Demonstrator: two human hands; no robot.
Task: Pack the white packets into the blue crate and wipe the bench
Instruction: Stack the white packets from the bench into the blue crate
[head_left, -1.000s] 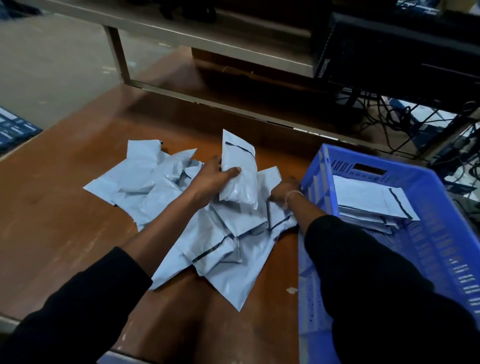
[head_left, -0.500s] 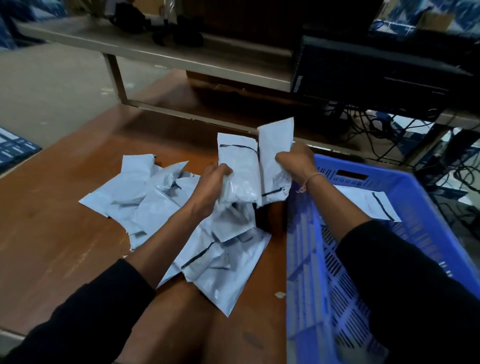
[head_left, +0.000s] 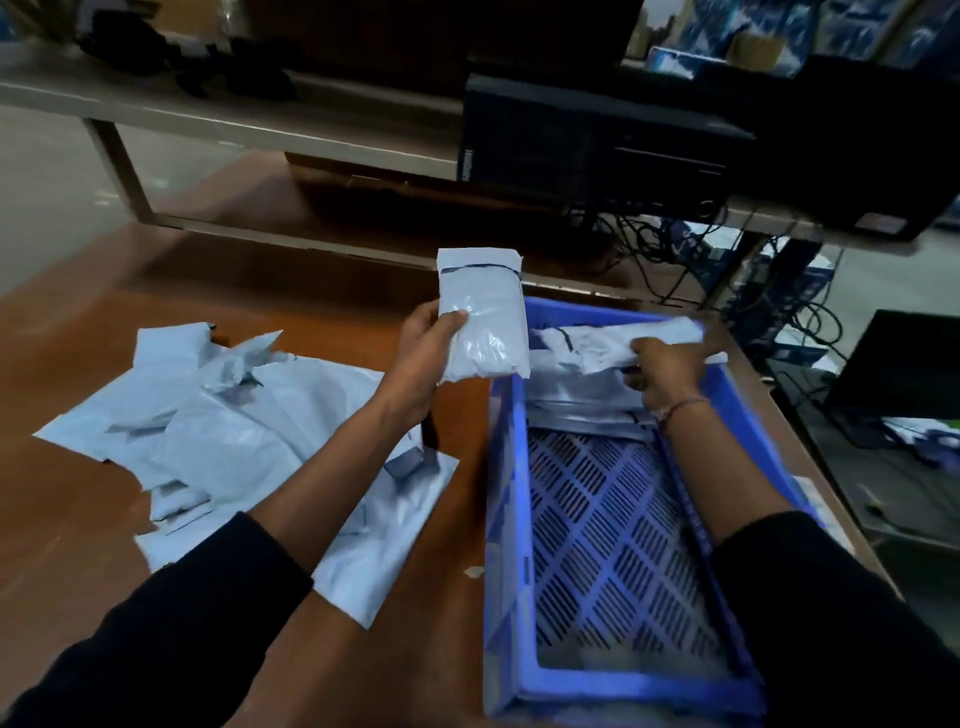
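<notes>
Now the right hand (head_left: 662, 371) is down inside the blue crate (head_left: 506, 519), its fingers curled around a white packet (head_left: 618, 338) that it lays across the stack of packets (head_left: 582, 410) at the crate's far end. Half a second ago that packet was held upright above the crate's near-left rim; it has since swung over the wall and turned flat, so the drop looks nearly done. Whether it already rests on the stack or hangs just above it I cannot tell, since motion blur smears that corner. The left hand (head_left: 423, 353) grips a second packet (head_left: 480, 317), standing upright with its black seal line at the top, just beside the crate's left wall and not yet over it. This one has also lifted clear of the heap since a moment ago, and by my judgement it goes in next.

A loose pile of packets (head_left: 218, 431) lies on the brown bench (head_left: 62, 519) to the left of the crate, partly under the left forearm. The pile is much as before, only minus the two in hand. Most of the crate's perforated floor is bare, so packing has a fair way to run, and no cloth shows for the wiping.
</notes>
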